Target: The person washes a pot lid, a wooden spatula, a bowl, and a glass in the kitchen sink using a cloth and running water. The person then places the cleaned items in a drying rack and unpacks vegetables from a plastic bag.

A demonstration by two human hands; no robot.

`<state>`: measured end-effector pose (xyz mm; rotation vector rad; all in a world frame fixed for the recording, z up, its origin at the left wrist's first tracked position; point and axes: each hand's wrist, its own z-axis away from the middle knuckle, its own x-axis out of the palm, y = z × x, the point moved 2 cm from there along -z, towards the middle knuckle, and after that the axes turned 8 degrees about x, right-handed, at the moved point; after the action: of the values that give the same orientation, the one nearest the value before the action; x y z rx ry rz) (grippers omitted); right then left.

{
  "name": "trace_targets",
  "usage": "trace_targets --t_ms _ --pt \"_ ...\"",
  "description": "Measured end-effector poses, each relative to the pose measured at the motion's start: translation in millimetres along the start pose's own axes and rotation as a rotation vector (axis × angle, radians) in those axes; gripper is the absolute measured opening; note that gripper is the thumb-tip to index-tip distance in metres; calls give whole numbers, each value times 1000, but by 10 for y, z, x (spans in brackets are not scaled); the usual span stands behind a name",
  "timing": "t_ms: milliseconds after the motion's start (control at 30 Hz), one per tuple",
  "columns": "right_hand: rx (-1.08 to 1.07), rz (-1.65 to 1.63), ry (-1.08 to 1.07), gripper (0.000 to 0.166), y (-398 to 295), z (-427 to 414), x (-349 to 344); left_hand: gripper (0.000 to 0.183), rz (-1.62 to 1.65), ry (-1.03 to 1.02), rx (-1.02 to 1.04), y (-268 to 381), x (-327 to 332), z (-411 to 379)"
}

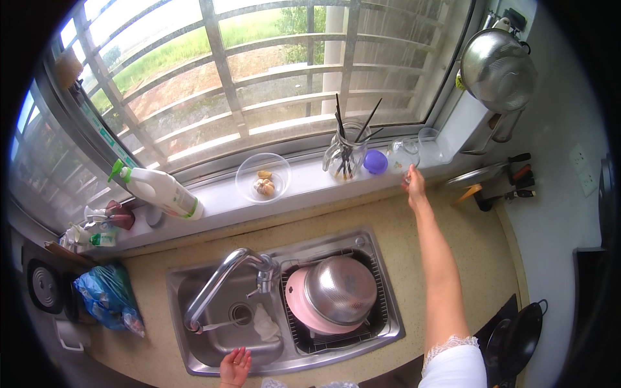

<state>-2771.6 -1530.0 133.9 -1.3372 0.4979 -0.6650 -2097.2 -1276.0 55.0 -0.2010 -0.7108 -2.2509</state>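
My right hand (415, 186) reaches up to the windowsill, its fingers closed at the near side of a clear glass mug (403, 151). A purple ball-shaped thing (375, 162) sits left of the mug, and a clear plastic cup (432, 145) is to its right. My left hand (236, 367) is palm up over the front rim of the stainless steel sink (194, 291), holding nothing. Water runs from the chrome faucet (225, 274) into the left basin, where a white cloth (266, 324) lies by the drain (241, 314).
A black rack (383, 296) in the right basin holds a metal strainer bowl (342, 290) on a pink basin (298, 296). Along the sill stand a glass jug with dark sticks (345, 157), a bowl of garlic (240, 182) and a white bottle (160, 189). A blue bag (107, 296) sits left.
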Motion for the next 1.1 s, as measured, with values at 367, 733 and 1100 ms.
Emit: trace_targets --t_ms 367,733,1100 --pt "188 -36 24 31 -107 82 -29 15 47 -34 15 -85 -21 61" --pt "174 13 -26 36 -83 134 -114 16 64 -54 15 -109 -125 105" --pt "167 -235 80 76 84 287 -372 33 238 -100 90 197 480 25"
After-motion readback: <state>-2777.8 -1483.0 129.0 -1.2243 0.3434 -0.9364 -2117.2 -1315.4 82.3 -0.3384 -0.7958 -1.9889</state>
